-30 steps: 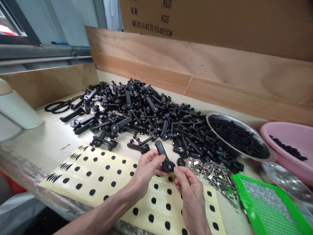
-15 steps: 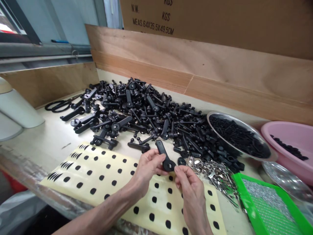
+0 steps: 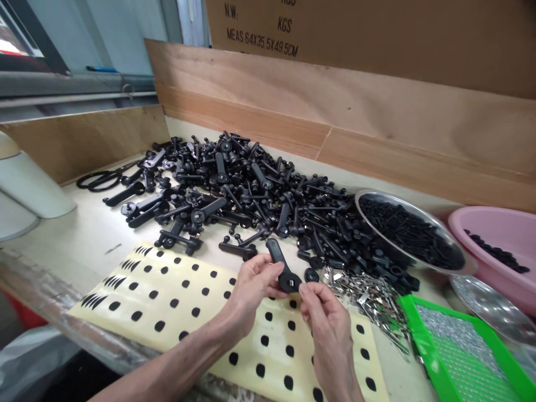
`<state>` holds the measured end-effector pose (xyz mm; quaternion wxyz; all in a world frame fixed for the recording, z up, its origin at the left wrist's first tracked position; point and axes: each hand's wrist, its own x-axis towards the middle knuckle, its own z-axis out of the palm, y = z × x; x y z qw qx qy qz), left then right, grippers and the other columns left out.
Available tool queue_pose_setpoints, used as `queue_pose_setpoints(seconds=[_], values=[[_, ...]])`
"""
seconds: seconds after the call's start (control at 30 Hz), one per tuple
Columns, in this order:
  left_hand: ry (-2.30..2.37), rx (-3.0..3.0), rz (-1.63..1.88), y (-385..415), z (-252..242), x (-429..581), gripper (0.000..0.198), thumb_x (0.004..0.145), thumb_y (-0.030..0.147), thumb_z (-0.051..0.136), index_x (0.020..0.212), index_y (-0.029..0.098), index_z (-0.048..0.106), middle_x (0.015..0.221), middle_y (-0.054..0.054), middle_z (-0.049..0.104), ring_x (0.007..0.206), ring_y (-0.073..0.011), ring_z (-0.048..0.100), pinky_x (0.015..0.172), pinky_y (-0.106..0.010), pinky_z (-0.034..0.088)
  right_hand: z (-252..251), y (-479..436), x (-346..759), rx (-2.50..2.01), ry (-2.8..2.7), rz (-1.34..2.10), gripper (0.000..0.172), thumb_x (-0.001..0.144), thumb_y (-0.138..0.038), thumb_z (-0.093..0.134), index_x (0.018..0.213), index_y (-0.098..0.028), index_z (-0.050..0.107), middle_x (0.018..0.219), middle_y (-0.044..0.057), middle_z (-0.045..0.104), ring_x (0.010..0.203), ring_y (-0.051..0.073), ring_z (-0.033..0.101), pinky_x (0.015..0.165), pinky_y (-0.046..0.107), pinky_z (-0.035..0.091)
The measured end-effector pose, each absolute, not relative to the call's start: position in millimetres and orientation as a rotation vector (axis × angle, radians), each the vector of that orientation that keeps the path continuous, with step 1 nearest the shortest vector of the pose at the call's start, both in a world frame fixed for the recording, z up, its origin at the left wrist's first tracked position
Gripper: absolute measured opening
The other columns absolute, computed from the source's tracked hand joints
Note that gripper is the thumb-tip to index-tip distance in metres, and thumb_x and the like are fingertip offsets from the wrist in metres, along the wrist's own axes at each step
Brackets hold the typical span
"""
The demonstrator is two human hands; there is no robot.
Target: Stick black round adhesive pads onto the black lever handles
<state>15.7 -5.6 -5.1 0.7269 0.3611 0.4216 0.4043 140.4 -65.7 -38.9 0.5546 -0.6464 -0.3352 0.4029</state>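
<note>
The left hand (image 3: 253, 285) grips a black plastic lever handle (image 3: 277, 258) near its wide head, with the arm of the handle tilted upward above a sticker sheet with black dots (image 3: 167, 296). The right hand (image 3: 329, 332) is apart from the left, just beside the handle's head, its fingertips (image 3: 305, 291) pinched together; whether they hold a small item cannot be determined. A small black disc (image 3: 311, 274) lies near the hands, at the edge of a heap of black levers (image 3: 251, 190). To the right are loose silver metal clips (image 3: 368, 301), a steel bowl (image 3: 377, 196) of black screws (image 3: 408, 234), a pink basin (image 3: 494, 220) and a green tray (image 3: 419, 329).
</note>
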Motion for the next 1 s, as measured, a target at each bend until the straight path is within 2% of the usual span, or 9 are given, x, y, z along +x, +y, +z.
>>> queue_pose_setpoints(seconds=[1.0], values=[[0.902, 0.790, 0.883, -6.6, -9.7, 14.8, 0.023, 0.084, 0.037, 0.063, 0.091, 0.015, 0.065, 0.083, -0.007, 0.070, 0.074, -0.0189, 0.067, 0.069, -0.032, 0.055, -38.2, -65.7, 139.0, -1.527, -0.694, 1.011, 0.032, 0.076, -0.050, 0.069, 0.072, -0.020, 0.058, 0.059, -0.005, 0.046, 0.058, 0.012, 0.039, 0.054, 0.023, 0.033]])
